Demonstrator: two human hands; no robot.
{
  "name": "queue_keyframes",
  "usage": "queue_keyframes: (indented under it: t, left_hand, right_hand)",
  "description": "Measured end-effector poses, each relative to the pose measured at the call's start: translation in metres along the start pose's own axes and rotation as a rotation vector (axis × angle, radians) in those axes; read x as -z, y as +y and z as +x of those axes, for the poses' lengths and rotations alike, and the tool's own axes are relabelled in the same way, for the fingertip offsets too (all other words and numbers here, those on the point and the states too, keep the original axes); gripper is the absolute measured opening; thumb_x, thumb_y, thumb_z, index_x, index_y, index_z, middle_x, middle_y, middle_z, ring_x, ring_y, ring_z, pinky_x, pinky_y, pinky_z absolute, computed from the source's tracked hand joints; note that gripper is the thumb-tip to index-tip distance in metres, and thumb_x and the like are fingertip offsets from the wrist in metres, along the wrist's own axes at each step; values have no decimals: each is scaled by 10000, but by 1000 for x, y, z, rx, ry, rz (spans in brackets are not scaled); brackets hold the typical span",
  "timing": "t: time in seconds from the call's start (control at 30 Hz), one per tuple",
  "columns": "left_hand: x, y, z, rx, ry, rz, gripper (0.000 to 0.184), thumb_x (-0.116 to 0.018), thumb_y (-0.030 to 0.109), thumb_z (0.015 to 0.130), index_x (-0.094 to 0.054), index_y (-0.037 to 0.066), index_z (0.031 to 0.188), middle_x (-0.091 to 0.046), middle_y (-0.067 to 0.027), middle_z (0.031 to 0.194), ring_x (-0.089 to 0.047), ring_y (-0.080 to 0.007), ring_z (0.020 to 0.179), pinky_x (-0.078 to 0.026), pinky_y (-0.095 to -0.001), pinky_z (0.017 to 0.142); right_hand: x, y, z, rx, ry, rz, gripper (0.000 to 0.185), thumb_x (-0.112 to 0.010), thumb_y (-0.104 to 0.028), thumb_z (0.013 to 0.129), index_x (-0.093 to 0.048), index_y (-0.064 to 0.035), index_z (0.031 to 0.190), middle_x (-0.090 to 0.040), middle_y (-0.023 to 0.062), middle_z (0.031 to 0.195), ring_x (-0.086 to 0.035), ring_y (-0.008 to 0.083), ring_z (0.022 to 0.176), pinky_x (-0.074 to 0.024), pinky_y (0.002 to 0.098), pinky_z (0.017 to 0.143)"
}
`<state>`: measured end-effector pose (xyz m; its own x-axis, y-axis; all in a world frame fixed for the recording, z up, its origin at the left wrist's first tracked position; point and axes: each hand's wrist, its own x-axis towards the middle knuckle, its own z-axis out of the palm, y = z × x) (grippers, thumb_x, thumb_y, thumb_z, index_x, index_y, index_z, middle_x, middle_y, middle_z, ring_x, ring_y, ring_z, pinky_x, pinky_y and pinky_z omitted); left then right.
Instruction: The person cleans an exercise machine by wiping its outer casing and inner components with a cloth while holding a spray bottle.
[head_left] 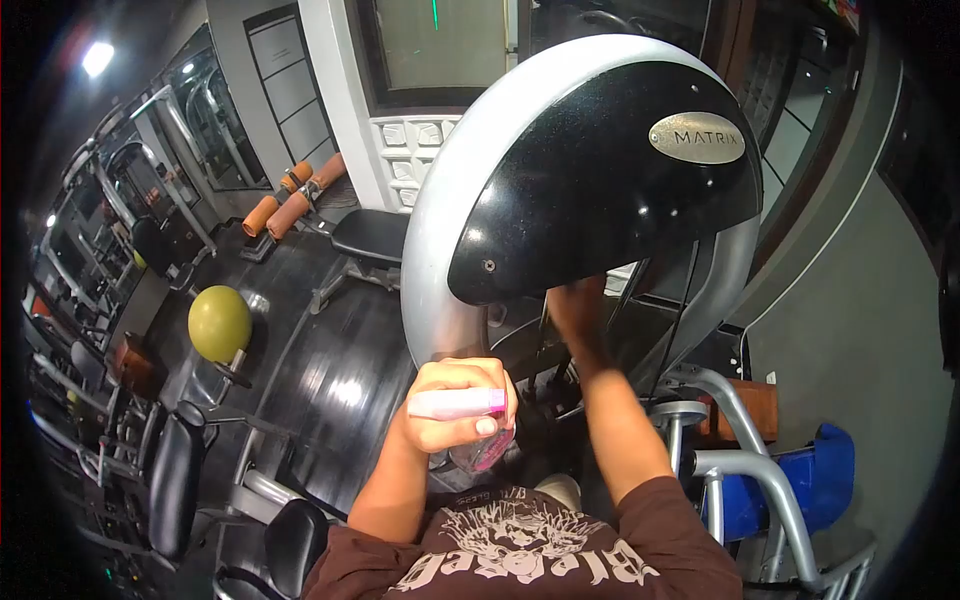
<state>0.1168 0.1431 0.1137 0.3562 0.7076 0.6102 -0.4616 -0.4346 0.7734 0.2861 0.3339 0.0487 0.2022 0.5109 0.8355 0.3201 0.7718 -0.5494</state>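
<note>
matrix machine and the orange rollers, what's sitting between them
In the head view, a black padded bench sits between the matrix machine and the orange rollers.

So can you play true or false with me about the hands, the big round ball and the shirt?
1. The left hand holds a bottle. True.
2. The ball is red. False: it is yellow-green.
3. The badge on the black panel says MATRIX. True.
4. The right hand is up at the badge. False: it is by the panel's lower edge.
5. The shirt is plain white. False: it is dark brown with pale printing.
</note>
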Motion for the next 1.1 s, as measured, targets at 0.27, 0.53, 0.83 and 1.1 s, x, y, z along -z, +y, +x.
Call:
queue_keyframes:
  t: [0.27, 0.53, 0.83, 1.1]
  left_hand:
    - [1, 1, -1, 14, -6, 5, 163, -768, 76, 856, -673, -56, 846, -673, -163, 857, -672, -249, 760, -551, -354, 674]
    - [2, 1, 0, 18, -19, -36, 158, -769, 66, 847, -669, -53, 823, -661, -163, 838, -670, -256, 760, -560, -357, 682]
    - [2, -1, -1, -9, -21, -45, 124, -756, 32, 822, -661, -47, 820, -652, -159, 813, -677, -272, 753, -569, -373, 663]
    - [-1, 1, -1, 36, 16, 12, 168, -783, 77, 822, -665, -42, 844, -621, -144, 796, -671, -307, 713, -530, -412, 658]
  right_hand:
    - [0, -8, 4, -59, -63, -180, 305, -706, -198, 963, -690, -15, 1207, -675, 219, 1224, -615, 460, 1146, -472, 506, 1025]
    - [9, 92, -139, -56, -161, -165, 299, -701, -174, 980, -617, -24, 1224, -624, 203, 1091, -625, 399, 1019, -486, 495, 906]
    - [17, 26, 26, 80, -255, -136, 496, -814, -185, 818, -691, -56, 1281, -654, 203, 1325, -609, 443, 1219, -475, 496, 1074]
    - [-11, 21, -18, -68, 48, -58, 470, -773, -171, 907, -637, -30, 1334, -657, 213, 1299, -615, 426, 1201, -470, 497, 1057]
